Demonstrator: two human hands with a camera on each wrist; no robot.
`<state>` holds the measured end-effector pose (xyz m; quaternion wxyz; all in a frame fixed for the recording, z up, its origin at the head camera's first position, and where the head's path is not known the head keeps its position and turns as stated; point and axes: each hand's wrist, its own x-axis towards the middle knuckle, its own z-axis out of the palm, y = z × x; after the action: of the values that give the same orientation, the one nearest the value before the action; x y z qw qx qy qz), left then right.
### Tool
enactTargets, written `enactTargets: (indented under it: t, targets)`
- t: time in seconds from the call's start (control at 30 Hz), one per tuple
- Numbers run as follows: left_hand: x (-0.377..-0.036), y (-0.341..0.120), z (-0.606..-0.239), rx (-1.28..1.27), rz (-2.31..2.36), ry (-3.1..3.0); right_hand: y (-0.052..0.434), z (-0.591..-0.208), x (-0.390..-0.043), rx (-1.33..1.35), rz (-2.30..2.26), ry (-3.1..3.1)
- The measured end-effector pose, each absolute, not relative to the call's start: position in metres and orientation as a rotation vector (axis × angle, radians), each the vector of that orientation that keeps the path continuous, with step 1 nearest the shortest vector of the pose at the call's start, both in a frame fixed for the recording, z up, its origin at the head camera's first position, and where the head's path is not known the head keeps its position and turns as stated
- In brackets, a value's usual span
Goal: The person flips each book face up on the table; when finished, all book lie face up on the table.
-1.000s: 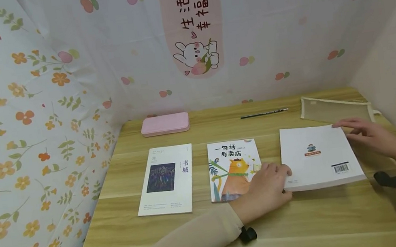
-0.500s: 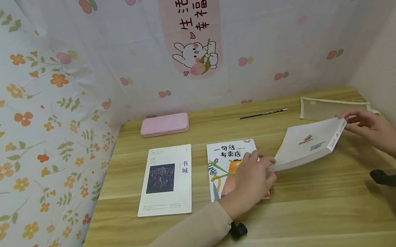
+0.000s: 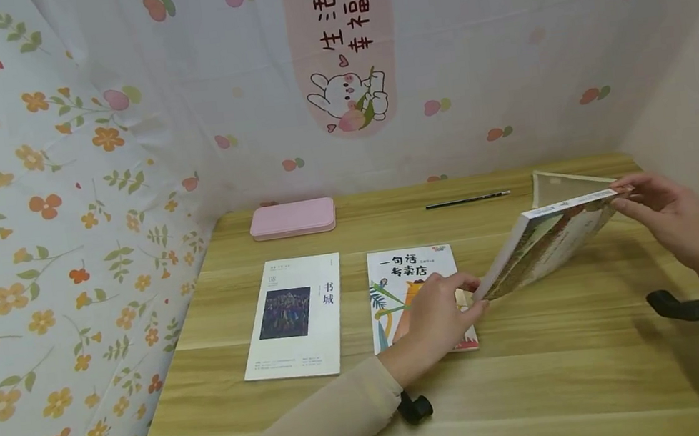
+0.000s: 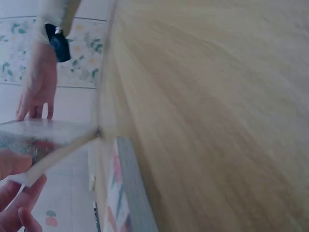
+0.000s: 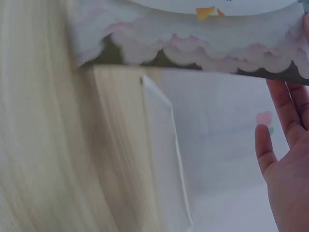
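Note:
Both hands hold a thick book [image 3: 553, 241] above the right side of the table, tilted with its picture side facing down and toward me. My left hand [image 3: 435, 316] pinches its left corner between thumb and fingers, as the left wrist view also shows. At the opposite end my right hand [image 3: 663, 218] grips the edge. In the right wrist view the book's cover [image 5: 188, 43] shows a cloud-like border. Under my left hand lies a picture book [image 3: 403, 269] with an orange bear, partly hidden. A white book [image 3: 292, 318] with a dark picture lies farther left.
A pink pencil case [image 3: 292, 217] sits at the back left of the wooden table [image 3: 538, 398]. Behind the books lies a dark pencil [image 3: 467, 200]. At the back right is a pale mesh pouch [image 3: 562, 186], partly covered by the raised book. Patterned cloth hangs behind.
The held book has been lifted and turned from its white barcode side so its spine and picture side show. The left hand moved left with its corner; the right hand rose slightly.

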<state>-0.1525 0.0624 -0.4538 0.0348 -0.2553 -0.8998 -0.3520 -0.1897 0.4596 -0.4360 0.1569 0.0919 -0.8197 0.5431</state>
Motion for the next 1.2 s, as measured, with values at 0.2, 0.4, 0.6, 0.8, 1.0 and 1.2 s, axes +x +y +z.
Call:
enactTargets:
  t: [0.2, 0.4, 0.6, 0.8, 1.0, 1.2]
  targets:
    - [-0.154, 0.059, -0.452, -0.85, -1.22, -2.706, 0.457, -0.435, -0.19, 0.171, 1.568, -2.343]
    - [-0.151, 0.06, -0.454, -0.771, -1.289, -2.73, 0.459, -0.44, -0.189, 0.12, 1.511, -2.425]
    - [-0.151, 0.063, -0.454, -0.723, -1.261, -2.766, 0.46, -0.443, -0.191, 0.181, 1.446, -2.474]
    - [-0.148, 0.066, -0.455, -0.712, -1.26, -2.802, 0.464, -0.448, -0.193, 0.18, 1.362, -2.567]
    - [-0.146, 0.07, -0.459, -0.874, -1.13, -2.775, 0.471, -0.456, -0.191, 0.119, 1.239, -2.746]
    - [-0.145, 0.076, -0.463, -0.962, -1.125, -2.82, 0.478, -0.468, -0.191, 0.218, 1.157, -2.819]
